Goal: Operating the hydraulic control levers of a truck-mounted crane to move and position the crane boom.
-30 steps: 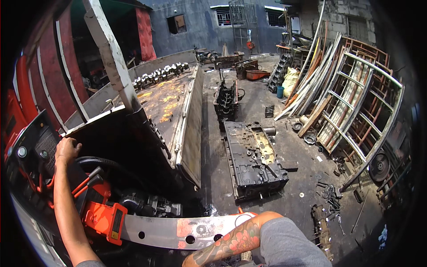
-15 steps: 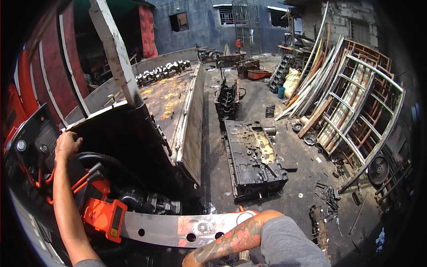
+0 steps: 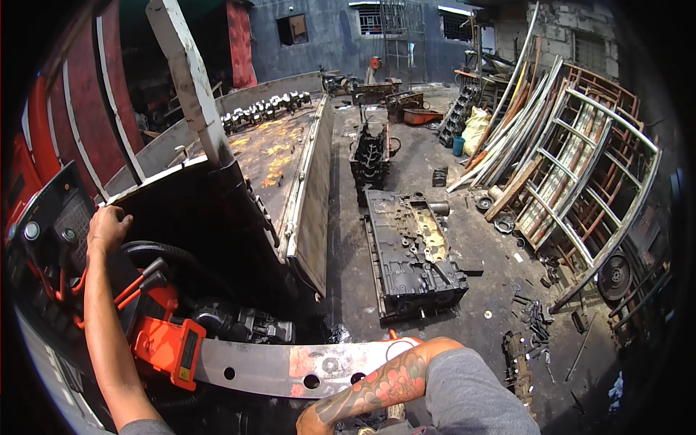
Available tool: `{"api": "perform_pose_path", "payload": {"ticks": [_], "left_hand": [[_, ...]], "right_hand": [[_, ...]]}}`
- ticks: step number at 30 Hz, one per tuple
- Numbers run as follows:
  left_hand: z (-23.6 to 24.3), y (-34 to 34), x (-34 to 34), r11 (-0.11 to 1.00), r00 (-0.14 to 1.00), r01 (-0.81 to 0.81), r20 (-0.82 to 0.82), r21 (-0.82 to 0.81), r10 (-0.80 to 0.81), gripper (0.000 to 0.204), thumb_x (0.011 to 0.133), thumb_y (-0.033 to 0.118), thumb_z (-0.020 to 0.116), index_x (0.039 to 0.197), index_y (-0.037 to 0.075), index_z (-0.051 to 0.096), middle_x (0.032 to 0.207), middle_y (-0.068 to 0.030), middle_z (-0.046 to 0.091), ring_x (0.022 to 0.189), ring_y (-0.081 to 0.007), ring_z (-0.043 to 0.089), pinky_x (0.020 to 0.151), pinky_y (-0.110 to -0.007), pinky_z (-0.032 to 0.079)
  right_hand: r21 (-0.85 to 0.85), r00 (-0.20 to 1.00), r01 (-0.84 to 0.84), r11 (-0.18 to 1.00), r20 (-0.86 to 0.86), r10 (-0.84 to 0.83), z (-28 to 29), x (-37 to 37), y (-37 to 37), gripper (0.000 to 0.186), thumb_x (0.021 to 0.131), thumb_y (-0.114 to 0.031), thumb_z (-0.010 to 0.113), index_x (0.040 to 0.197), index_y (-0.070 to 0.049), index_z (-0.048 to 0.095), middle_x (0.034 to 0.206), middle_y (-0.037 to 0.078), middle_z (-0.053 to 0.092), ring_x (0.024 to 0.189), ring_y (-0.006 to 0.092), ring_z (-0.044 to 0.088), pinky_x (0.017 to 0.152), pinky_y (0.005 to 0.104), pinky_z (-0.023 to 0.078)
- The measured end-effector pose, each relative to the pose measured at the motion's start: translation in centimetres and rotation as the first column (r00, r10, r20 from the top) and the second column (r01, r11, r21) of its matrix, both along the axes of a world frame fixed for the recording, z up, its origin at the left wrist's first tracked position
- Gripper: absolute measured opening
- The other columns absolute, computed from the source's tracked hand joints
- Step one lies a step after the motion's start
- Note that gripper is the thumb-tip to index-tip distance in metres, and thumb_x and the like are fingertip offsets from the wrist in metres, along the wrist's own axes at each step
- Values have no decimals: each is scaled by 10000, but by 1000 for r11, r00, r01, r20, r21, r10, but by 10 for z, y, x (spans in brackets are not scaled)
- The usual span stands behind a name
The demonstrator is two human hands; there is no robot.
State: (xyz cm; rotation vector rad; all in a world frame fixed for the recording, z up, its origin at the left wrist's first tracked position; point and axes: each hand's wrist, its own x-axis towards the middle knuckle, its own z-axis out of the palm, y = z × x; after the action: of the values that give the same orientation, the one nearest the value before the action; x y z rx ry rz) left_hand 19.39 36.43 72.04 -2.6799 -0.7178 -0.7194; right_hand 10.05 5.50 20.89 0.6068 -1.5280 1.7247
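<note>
My left arm reaches up at the left, and my left hand (image 3: 109,228) is curled at the near corner of a dark upright panel (image 3: 196,196), beside a control console (image 3: 61,210) with knobs. What its fingers close on is hidden. Just below are levers (image 3: 148,281) with black grips and an orange steel bracket (image 3: 168,351). My tattooed right forearm lies bent over a curved grey steel beam (image 3: 264,371) with round holes. Of my right hand (image 3: 312,422) only the back shows at the lower edge; its fingers are out of sight.
A dark engine block (image 3: 413,272) lies on the ground ahead, another block (image 3: 371,156) behind it. The truck bed (image 3: 279,145) carries crankshaft-like parts (image 3: 264,110). Metal frames (image 3: 580,181) and pipes (image 3: 507,138) lean at right, near loose parts (image 3: 535,319).
The view has shifted slightly. A small red thing far back has moved left against the wall. My hands stay where they were.
</note>
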Motion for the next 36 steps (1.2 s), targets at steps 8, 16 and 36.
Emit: {"api": "perform_pose_path", "payload": {"ticks": [8,16,36], "left_hand": [[-1,2,0,997,996,63,63,39,-65,296,866,311,702,891,19,744,899,-219,717,946,-388,686,875,-481,525],[0,5,2,1000,1000,1,18,11,-1,302,867,318,698,883,20,738,914,-224,713,956,-395,681,876,-486,521],[-2,10,3,1000,999,20,32,23,-21,317,863,312,702,920,2,734,947,-239,708,979,-407,673,872,-488,519]], "right_hand": [[27,1000,17,999,-16,-17,-8,-13,15,449,868,-432,714,700,-37,581,694,126,547,602,330,552,627,542,508],[180,1000,13,984,-11,-11,0,-13,22,312,881,-311,671,812,-7,677,757,209,658,732,359,656,618,518,505],[665,173,320,675,659,-732,99,10,-30,322,849,-336,686,816,-17,700,791,194,683,757,365,672,639,509,517]]}}
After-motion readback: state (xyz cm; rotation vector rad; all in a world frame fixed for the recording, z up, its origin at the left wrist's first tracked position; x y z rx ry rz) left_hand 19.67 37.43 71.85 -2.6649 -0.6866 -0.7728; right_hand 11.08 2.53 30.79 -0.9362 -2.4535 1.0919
